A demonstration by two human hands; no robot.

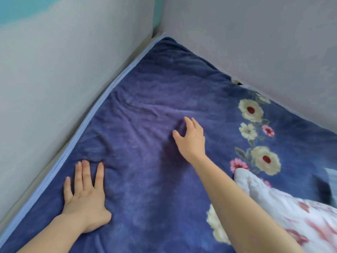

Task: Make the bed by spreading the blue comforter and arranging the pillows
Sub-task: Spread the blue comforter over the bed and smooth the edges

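While left hand point(85, 199) presses comforter point(145, 84), right hand point(191, 139) touches it.

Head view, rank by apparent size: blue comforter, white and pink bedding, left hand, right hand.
1. blue comforter
2. white and pink bedding
3. left hand and right hand: unsure, the left is nearer.

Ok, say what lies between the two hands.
Only wrinkled fabric of the plush blue floral comforter lies between left hand and right hand; head view shows it.
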